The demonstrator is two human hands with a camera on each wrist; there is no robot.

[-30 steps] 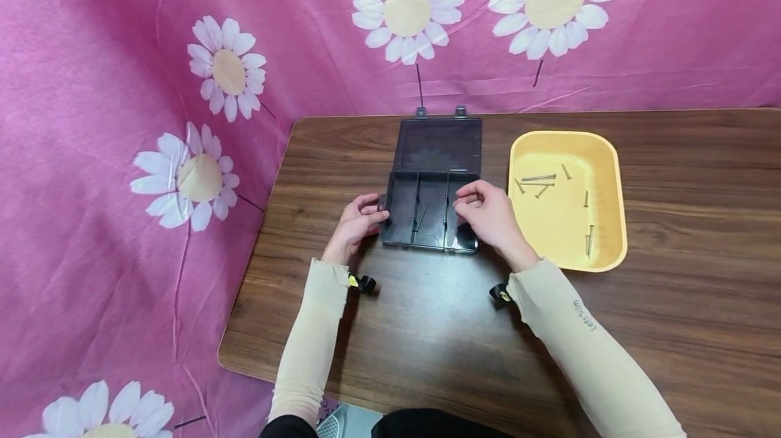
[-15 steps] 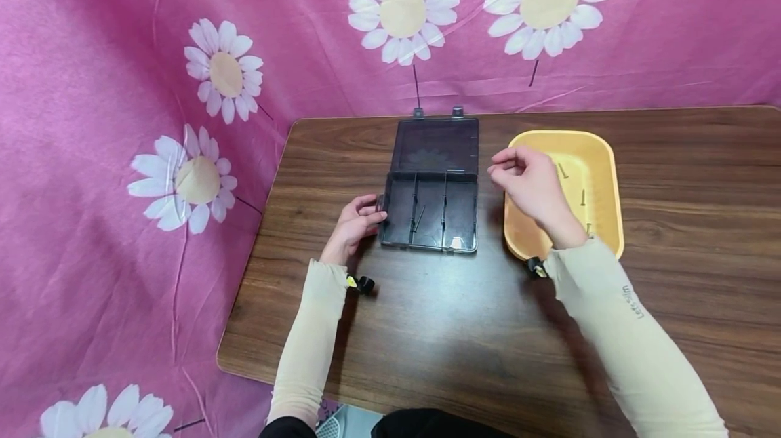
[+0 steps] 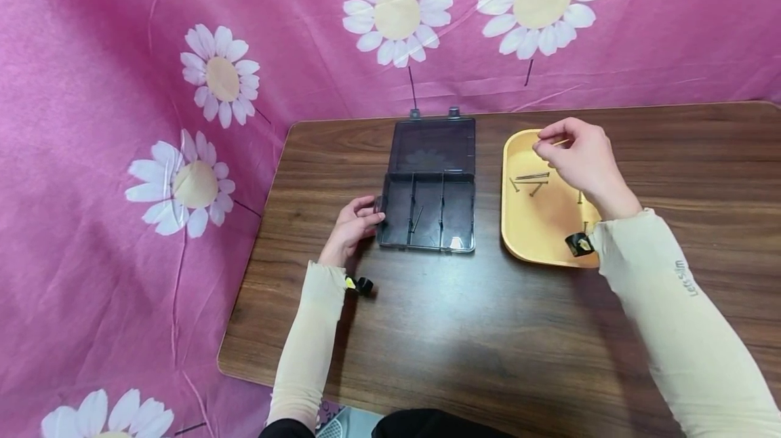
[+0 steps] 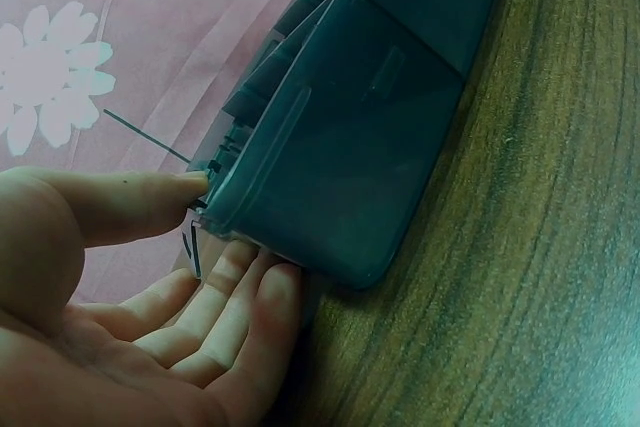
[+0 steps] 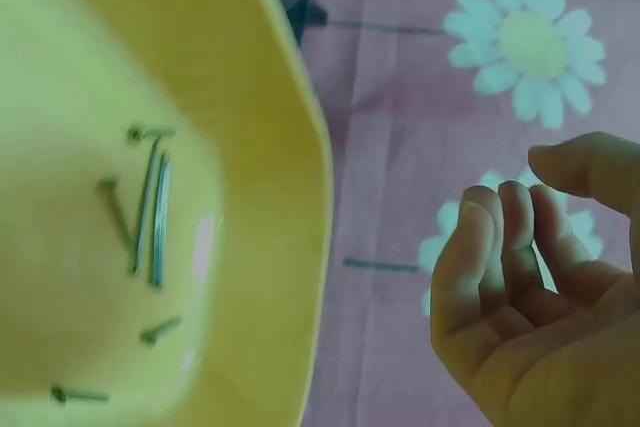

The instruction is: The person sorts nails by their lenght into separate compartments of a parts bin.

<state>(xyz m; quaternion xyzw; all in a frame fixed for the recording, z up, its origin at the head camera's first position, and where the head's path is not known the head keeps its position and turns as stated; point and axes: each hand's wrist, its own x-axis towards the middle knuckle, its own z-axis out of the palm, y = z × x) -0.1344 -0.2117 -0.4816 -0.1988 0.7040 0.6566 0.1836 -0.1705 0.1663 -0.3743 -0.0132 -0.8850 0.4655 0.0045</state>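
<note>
The left hand (image 3: 352, 226) holds the left edge of an open dark plastic compartment box (image 3: 457, 211). In the left wrist view, the thumb lies against the box's rim and the other fingers bend below it at the side. One thin screw or nail (image 3: 417, 220) leans in the middle compartment. Over the far right part of a yellow tray (image 3: 515, 248) is the right hand (image 3: 586, 158), its fingers loosely bent. The right wrist view shows nothing between that thumb and fingers. Several screws or nails (image 5: 160, 222), long and short, lie in the tray.
The box's see-through lid (image 3: 433, 146) lies folded back toward the pink flowered cloth (image 3: 317, 51) behind the table. Wood-grain tabletop (image 3: 427, 329) stretches in front of the box and tray. The table's left edge runs beside the left arm.
From the box's right compartment, the right hand has moved right and away from the body, over the tray's far side. The left hand stays at the box's left edge.
</note>
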